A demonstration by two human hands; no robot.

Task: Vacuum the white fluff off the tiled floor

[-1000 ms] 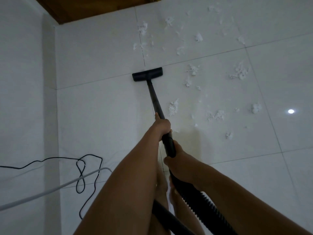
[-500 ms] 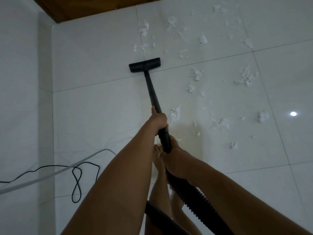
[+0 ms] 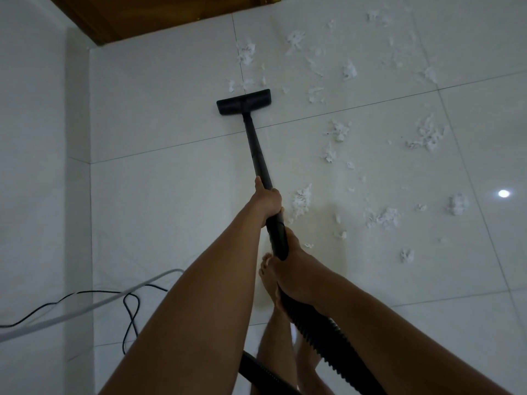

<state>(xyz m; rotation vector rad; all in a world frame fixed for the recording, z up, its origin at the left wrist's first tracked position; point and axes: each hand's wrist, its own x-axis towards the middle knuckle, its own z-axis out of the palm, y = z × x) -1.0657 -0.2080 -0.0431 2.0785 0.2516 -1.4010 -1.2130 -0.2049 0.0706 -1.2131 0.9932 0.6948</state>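
Item: vacuum wand (image 3: 258, 149), black, rigid tube, slanting from the hands down to the far floor. Fitting: flat floor head (image 3: 243, 102), resting on the tiled floor (image 3: 171, 209), its far edge just beside the nearest far scraps. Trailing part: ribbed hose (image 3: 322, 337), flexible, running back under the right forearm. Holds: left hand (image 3: 268, 199) wraps closed round the wand at mid-length, thumb laid along the tube; right hand (image 3: 296, 272) is clenched lower, round the thick cuff where the wand meets the hose. Handling, by judgement: the wand looks stiff and light enough to steer with two hands, and the head should slide easily on glossy tile; the forward grip steers, the rear one pushes and bears the hose's drag. Material to collect: white fluff (image 3: 302, 199), torn, feathery clumps, very light, likely to scatter in moving air; it lies spread over the tiles right of the wand and far beyond the head, none yet under it. Also present: black cable (image 3: 131, 309) and white cord (image 3: 85, 307), near left.
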